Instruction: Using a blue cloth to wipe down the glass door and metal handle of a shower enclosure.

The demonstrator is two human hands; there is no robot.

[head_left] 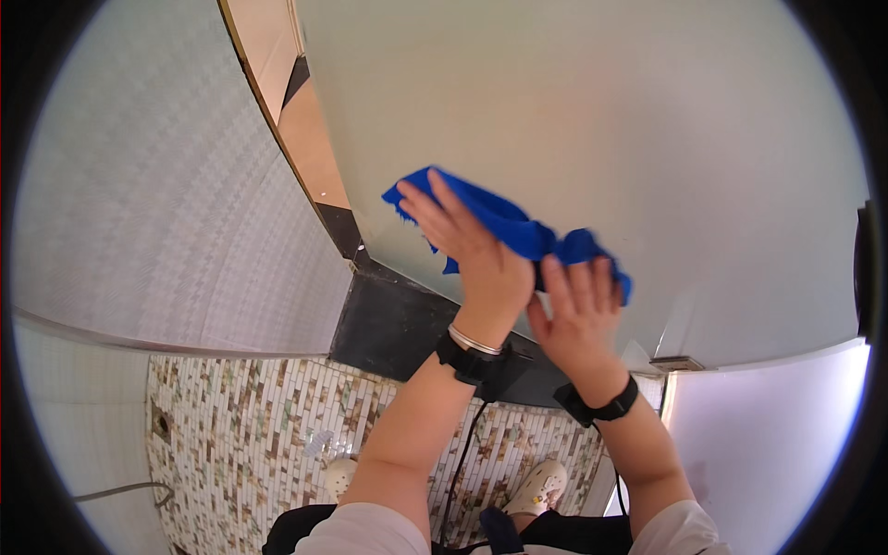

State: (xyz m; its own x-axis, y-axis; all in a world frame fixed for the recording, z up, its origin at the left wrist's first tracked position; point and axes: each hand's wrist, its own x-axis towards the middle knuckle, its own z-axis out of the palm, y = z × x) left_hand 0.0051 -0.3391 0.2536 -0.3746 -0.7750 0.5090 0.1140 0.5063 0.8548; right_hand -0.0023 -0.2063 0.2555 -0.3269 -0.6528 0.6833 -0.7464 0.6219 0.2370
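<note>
Forearms rise from below, each with a black wrist strap. Left hand point(472, 250): fingers spread flat, pressing a blue cloth point(518, 231) against the pale glass panel point(601, 120). Right hand point(578, 310): fingers curled over the cloth's bunched lower end, gripping it. Cloth sits low on the panel, above the dark sill point(388, 324). Mosaic floor point(250, 435) lies below the panel.

Your left hand point(472, 245): raised, palm flat, fingers extended forward. Your right hand point(581, 310): raised beside it, fingers curled. Both forearms angled upward.
</note>
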